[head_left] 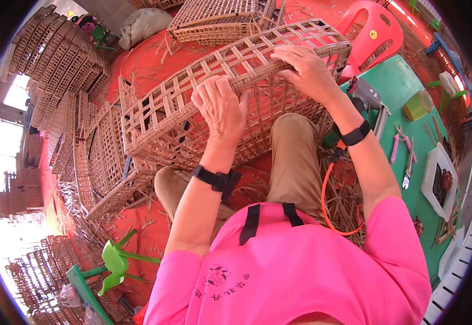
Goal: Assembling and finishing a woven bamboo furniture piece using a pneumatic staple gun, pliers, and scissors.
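Observation:
A large brown woven lattice basket [179,116] lies tilted across my knees, its long edge running from lower left to upper right. My left hand [220,108] is closed over the middle of that edge, fingers on top and thumb on the near side. Farther right along the same edge, my right hand [307,75] curls its fingers over the rim. Both hands touch only the basket. Beside my right forearm, a grey power tool [365,92] sits at the edge of the green table [392,69].
On the table are pink-handled pliers [397,146], metal snips [408,176], a jar [419,104] and a white tray [430,192]. An orange hose [325,203] hangs by my right knee. A red chair [374,38] stands behind. Basket stacks [57,67] and a green stool [115,260] are left.

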Demonstrator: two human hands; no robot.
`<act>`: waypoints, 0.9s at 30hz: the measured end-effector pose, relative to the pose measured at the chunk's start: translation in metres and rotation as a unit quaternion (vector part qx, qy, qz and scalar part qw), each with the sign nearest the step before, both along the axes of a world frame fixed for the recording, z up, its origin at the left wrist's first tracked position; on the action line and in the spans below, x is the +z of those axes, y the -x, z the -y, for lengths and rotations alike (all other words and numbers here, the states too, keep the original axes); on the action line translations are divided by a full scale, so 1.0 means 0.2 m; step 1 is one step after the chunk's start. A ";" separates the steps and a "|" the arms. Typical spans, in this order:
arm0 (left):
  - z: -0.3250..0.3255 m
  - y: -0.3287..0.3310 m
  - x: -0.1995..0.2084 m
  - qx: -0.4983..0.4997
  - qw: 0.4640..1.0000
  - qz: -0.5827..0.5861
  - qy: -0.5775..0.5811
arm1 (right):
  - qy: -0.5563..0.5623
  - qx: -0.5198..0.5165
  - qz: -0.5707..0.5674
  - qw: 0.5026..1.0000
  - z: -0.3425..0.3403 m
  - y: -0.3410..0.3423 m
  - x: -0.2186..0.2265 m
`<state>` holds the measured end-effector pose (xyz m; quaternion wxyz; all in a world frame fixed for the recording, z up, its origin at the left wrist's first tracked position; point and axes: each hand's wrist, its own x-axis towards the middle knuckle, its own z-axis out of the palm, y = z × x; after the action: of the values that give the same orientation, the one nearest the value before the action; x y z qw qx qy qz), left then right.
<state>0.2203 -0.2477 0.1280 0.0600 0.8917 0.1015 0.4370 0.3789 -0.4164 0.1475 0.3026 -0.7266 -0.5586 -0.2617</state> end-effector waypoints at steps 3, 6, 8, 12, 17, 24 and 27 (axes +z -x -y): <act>-0.01 -0.01 0.00 0.010 1.000 0.008 0.009 | -0.088 -0.117 0.010 0.989 0.07 0.09 0.02; 0.01 -0.03 -0.01 0.006 1.000 0.016 0.008 | -0.110 -0.299 -0.083 0.944 0.29 0.08 -0.06; 0.00 -0.03 0.00 0.009 1.000 0.018 -0.003 | -0.033 -0.454 -0.119 0.882 0.42 0.08 -0.12; -0.02 -0.01 0.00 -0.015 1.000 0.017 0.004 | 0.052 -0.538 -0.137 0.830 0.62 0.12 -0.25; -0.04 -0.02 0.02 -0.046 0.998 -0.007 0.053 | 0.168 -0.588 -0.289 0.737 0.66 0.10 -0.36; -0.07 0.02 0.09 -0.081 0.988 -0.037 0.126 | 0.168 -0.567 -0.327 0.737 0.61 0.09 -0.38; -0.07 0.02 0.09 -0.100 0.982 -0.037 0.159 | 0.109 -0.582 -0.299 0.748 0.66 0.02 -0.50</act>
<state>0.2166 -0.2346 0.1467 0.2403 0.8922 0.0821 0.3734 0.3755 -0.5474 0.0478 0.1622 -0.9800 0.0672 -0.0939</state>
